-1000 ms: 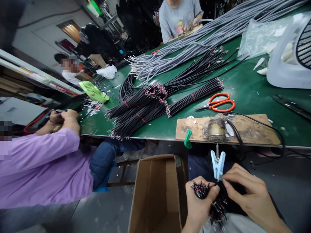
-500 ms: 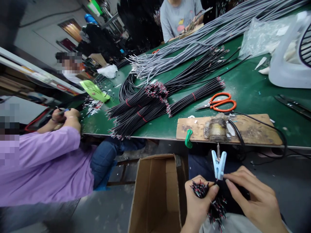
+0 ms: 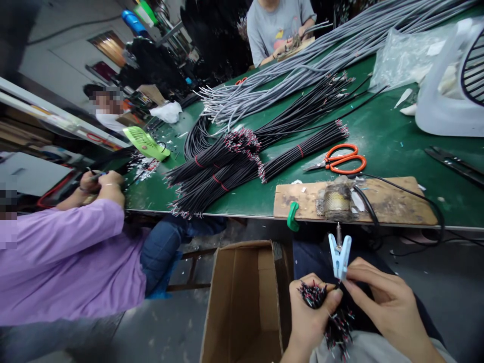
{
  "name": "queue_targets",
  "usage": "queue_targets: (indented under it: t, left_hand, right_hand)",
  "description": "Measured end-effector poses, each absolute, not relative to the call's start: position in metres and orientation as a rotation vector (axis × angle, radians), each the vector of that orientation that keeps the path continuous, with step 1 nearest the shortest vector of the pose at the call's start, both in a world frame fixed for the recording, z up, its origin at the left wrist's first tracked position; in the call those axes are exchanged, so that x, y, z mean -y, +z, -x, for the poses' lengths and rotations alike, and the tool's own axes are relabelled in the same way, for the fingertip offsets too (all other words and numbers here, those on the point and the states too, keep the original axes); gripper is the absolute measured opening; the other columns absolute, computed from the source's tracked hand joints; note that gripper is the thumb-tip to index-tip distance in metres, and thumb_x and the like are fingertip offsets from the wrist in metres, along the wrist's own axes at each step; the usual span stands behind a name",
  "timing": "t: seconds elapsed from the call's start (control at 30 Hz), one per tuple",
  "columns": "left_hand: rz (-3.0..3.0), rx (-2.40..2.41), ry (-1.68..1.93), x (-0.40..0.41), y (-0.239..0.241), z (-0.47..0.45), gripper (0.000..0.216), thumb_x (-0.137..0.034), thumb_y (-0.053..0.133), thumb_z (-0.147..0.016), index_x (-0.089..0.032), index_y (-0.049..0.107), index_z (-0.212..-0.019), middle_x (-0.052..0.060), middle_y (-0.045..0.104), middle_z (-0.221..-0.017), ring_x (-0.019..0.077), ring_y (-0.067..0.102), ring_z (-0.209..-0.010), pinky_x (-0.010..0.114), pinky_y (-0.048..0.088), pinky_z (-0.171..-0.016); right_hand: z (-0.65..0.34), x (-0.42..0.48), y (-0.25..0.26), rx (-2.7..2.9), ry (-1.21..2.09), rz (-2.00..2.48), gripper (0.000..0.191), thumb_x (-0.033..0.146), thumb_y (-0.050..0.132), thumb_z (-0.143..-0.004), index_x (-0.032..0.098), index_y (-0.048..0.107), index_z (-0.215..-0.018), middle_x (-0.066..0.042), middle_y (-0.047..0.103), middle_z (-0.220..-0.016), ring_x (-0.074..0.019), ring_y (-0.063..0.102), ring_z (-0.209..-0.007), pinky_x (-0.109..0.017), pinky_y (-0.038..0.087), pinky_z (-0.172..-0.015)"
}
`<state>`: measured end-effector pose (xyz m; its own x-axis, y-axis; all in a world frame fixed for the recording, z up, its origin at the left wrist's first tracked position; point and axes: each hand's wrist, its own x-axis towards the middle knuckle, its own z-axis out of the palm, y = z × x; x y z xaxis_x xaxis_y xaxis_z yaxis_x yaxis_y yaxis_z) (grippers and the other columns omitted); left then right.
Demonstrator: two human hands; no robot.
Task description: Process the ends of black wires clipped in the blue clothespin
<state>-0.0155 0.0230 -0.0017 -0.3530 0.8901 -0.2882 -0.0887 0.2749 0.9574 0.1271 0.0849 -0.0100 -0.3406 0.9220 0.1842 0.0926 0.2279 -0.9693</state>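
My left hand (image 3: 312, 312) is closed around a bundle of thin black cables (image 3: 313, 293) with red, white and black wire ends fanning out at the top. Its thumb and forefinger meet just below a light blue clothes peg (image 3: 339, 257), where one cable end points up at the peg. My right hand (image 3: 385, 297) has thumb and forefinger pinched together at the peg's lower tip; whatever lies between them is too small to make out. The peg is fixed on the metal shaft of a small taped motor (image 3: 338, 200). More wire ends (image 3: 339, 333) hang below my left hand.
The motor sits on a wooden board (image 3: 401, 201) held by a green clamp (image 3: 293, 216). Orange-handled scissors (image 3: 346, 159), black cable bundles (image 3: 223, 166) and grey cables (image 3: 272, 85) lie on the green table. A cardboard box (image 3: 242, 297) stands left of me. Co-workers sit left and opposite.
My right thumb and forefinger have come together at the peg's tip; before, they were apart. My left hand keeps its hold on the cables.
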Motion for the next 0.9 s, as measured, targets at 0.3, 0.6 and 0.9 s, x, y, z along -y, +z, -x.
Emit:
queue_targets:
  t: [0.3,0.6,0.9]
  left_hand:
    - [-0.721,-1.562,1.387,-0.023,-0.007,0.015,0.029,-0.032,0.08,-0.067,-0.013,0.061,-0.055,-0.002,0.05,-0.058,0.0115,0.045,-0.056,0.025,0.037,-0.057]
    - [-0.861,-1.45,1.314,-0.024,0.0,0.022,0.023,-0.033,0.076,-0.073,-0.012,0.074,-0.063,0.008,0.068,-0.062,0.0167,0.06,-0.058,0.028,0.047,-0.06]
    - [-0.991,-1.328,1.594,-0.03,0.016,0.025,0.01,-0.027,0.084,-0.064,-0.021,0.077,-0.067,0.003,0.072,-0.061,0.0125,0.062,-0.054,0.021,0.047,-0.056]
  right_hand:
    - [-0.127,-0.082,-0.018,1.456,1.546,1.056,0.016,0.024,0.071,-0.079,0.019,0.075,-0.093,-0.006,0.074,-0.081,-0.0192,0.068,-0.071,-0.026,0.058,-0.065]
    - [-0.125,-0.089,-0.01,1.457,1.804,0.867,0.017,0.029,0.063,-0.087,0.02,0.064,-0.073,-0.001,0.057,-0.073,-0.0168,0.056,-0.07,-0.028,0.046,-0.066]
    - [-0.106,-0.124,0.002,1.003,2.085,0.823,0.044,0.058,0.059,-0.083,0.017,0.072,-0.089,-0.005,0.062,-0.077,-0.0181,0.052,-0.072,-0.031,0.044,-0.069]
